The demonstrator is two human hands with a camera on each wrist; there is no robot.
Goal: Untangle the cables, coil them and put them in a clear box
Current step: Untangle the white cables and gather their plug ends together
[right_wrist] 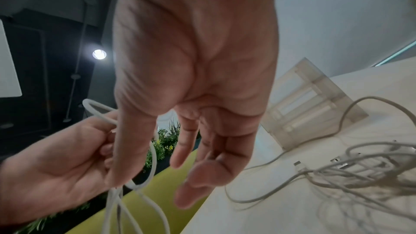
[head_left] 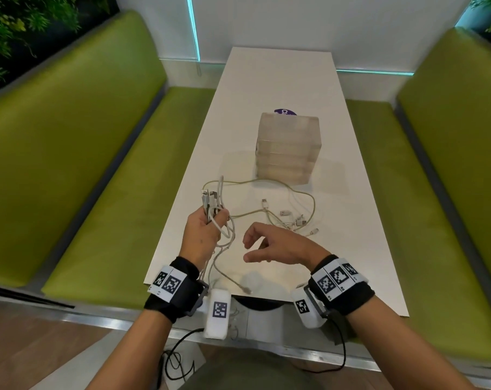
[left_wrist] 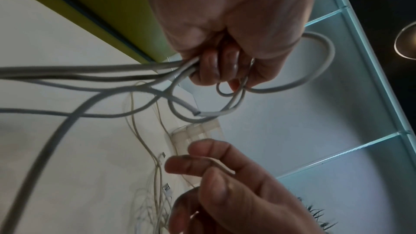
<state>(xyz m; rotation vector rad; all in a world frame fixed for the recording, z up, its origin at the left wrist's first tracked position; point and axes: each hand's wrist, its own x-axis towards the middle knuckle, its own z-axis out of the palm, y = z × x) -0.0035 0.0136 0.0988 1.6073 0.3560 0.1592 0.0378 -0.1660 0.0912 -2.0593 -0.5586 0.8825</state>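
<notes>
My left hand [head_left: 213, 220] is raised over the near left of the white table [head_left: 280, 80] and grips a bundle of white cables [head_left: 210, 204]. Their plugs stick up above the fist and loops hang below it. The left wrist view shows its fingers [left_wrist: 216, 70] curled round the strands [left_wrist: 135, 74]. Just right of it, my right hand [head_left: 247, 249] hovers with relaxed fingers and holds nothing; the palm [right_wrist: 202, 157] is bare. A loose tangle of cables [head_left: 292, 218] lies on the table ahead. Beyond it stands a stack of clear boxes [head_left: 287, 144].
Green benches run along the left [head_left: 69, 136] and right [head_left: 435, 164] of the narrow table. A purple round sticker [head_left: 285, 111] shows behind the boxes. One cable end [head_left: 247, 289] lies by the table's near edge.
</notes>
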